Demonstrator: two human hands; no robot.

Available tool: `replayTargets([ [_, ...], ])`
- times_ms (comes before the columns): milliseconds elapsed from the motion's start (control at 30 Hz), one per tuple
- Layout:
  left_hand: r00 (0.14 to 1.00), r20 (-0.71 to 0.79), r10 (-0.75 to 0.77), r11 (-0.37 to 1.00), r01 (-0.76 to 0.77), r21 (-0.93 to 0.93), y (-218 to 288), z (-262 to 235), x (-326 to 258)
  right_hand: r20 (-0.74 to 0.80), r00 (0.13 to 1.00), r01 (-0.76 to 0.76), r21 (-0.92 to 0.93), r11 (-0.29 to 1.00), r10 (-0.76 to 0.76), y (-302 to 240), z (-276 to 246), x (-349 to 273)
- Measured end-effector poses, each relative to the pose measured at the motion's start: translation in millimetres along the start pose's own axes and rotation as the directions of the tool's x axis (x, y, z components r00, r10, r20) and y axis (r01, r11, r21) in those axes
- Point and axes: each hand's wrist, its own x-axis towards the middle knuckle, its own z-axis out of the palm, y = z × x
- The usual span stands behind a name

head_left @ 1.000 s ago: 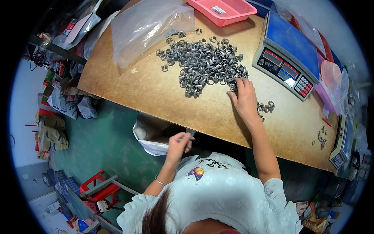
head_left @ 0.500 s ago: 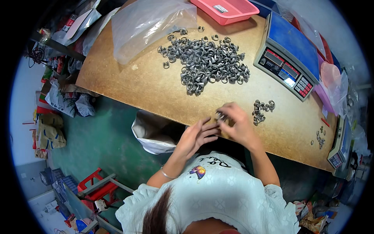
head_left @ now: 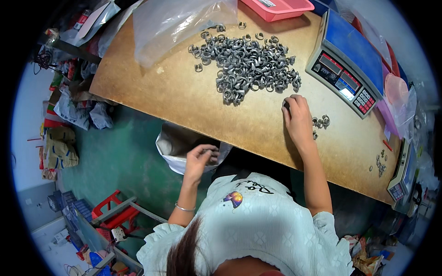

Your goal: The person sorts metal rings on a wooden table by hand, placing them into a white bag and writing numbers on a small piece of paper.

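My left hand [head_left: 198, 160] hangs over the mouth of a white sack [head_left: 171, 156] below the table's front edge. Its fingers are loosely bent and apart, and I make out nothing held in them. On the table my right hand [head_left: 298, 118] is closed, with a dark grey metal ring [head_left: 286, 105] partly showing at thumb and fingertips. Beyond it lies a large heap of open grey metal rings [head_left: 253, 64]. A smaller group of rings [head_left: 324, 121] sits just right of my right hand, which partly hides it.
A clear plastic sheet [head_left: 179, 27] and a pink tray [head_left: 281, 10] lie at the back of the wooden table [head_left: 152, 101]. A blue-topped scale [head_left: 354, 50] stands at the right. A few small rings [head_left: 380, 165] and a second scale [head_left: 400, 177] are near the right end.
My hands have moved apart. The left went left and down to the sack; the right went forward and right, toward the ring heap. The small ring group is now partly covered.
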Motion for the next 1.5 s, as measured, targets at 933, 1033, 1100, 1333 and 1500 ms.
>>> replayTargets([
  [933,0.83,0.551,-0.085,0.657,-0.368,0.657,30.5,38.0,-22.8,-0.042,0.991,-0.101,0.423,0.9,0.131,4.5,-7.0,-8.2],
  [1033,0.804,0.595,0.021,0.851,-0.326,0.411,52.9,63.1,-15.9,0.05,0.945,-0.276,0.648,0.71,0.322,3.5,-15.9,-8.1],
  [1100,0.823,0.568,0.024,0.976,-0.143,0.165,56.3,81.1,-6.1,0.191,0.899,-0.377,0.795,0.475,0.394,-2.1,-23.4,-7.9],
  [1333,0.798,0.602,0.027,0.705,0.412,-0.577,60.3,121.9,24.6,0.507,0.81,-0.567,0.806,0.171,0.297,-29.3,-32.9,-27.5],
  [1500,0.747,0.664,0.034,0.578,0.527,-0.623,36.2,124.6,39.1,0.189,0.978,-0.186,0.602,0.777,0.089,-54.6,-28.4,-41.2],
])
